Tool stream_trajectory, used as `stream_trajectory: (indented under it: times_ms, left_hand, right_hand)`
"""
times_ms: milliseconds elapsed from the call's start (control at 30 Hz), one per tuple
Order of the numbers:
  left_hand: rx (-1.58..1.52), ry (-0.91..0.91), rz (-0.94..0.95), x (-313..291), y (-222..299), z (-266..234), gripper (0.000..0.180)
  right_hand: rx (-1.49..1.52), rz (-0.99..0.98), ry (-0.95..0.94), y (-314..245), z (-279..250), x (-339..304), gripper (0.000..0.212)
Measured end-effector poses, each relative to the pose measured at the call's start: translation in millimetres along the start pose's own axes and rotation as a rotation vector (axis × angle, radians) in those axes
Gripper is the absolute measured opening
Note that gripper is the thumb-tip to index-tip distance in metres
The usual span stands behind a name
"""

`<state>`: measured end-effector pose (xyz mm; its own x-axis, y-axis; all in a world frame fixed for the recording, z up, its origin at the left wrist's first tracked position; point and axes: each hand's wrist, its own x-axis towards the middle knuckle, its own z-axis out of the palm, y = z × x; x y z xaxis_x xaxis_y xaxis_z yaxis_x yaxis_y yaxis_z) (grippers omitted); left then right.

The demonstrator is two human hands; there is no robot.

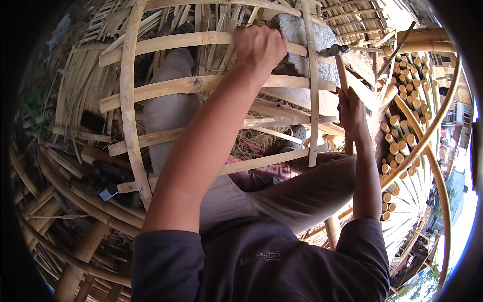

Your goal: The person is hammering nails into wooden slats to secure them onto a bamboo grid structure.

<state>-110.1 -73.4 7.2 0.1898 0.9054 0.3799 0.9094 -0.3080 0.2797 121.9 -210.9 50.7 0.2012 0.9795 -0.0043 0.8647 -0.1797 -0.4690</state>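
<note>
While a hammer (342, 75) is gripped right of centre by the right hand (352, 111), a frame of bamboo slats (198, 84) is held in the upper middle of the frame of view by the left hand (260, 46). The left hand is closed in a fist over the second crosspiece (211, 39) from the top, its fingertips hidden from view. The right hand is wrapped tightly about the wooden handle, and the metal hammer head (334, 50) is held upward, just beside the right upright (312, 100); whether the two are touching cannot be told.

The crosspieces are spanned at the left by a second, longer upright (128, 100). Behind the slats, a rough pale block (327, 70) is seen at upper centre, and the person's grey trousers (307, 189) are partly covered by the lattice. A perforated dark shoe (299, 132) is glimpsed through a lower gap. Loose strips (83, 95) are heaped at upper left, cut bamboo poles (405, 146) are stacked at the right, and curved poles (437, 118) are crossed near the right rim.
</note>
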Motion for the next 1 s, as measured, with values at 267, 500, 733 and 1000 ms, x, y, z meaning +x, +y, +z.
stream_trajectory:
  times_ms: [267, 500, 733, 1000]
  left_hand:
    - [0.043, -0.117, -0.025, -1.9, 1.2, -7.9, 0.051]
    - [-0.024, -0.023, 0.007, -2.2, -0.9, -3.4, 0.046]
    - [-0.037, -0.042, -0.025, -2.4, 4.9, -0.1, 0.043]
    - [0.062, 0.132, 0.035, -3.1, 1.4, 4.5, 0.046]
  right_hand:
    - [0.548, 0.115, 0.104, -17.1, -8.1, -11.8, 0.030]
    - [0.238, 0.176, -0.119, -3.7, -4.5, -4.9, 0.027]
    - [0.202, -0.044, 0.096, 8.6, 3.2, -8.5, 0.028]
    - [0.496, 0.151, 0.094, -2.4, -7.7, -10.1, 0.031]
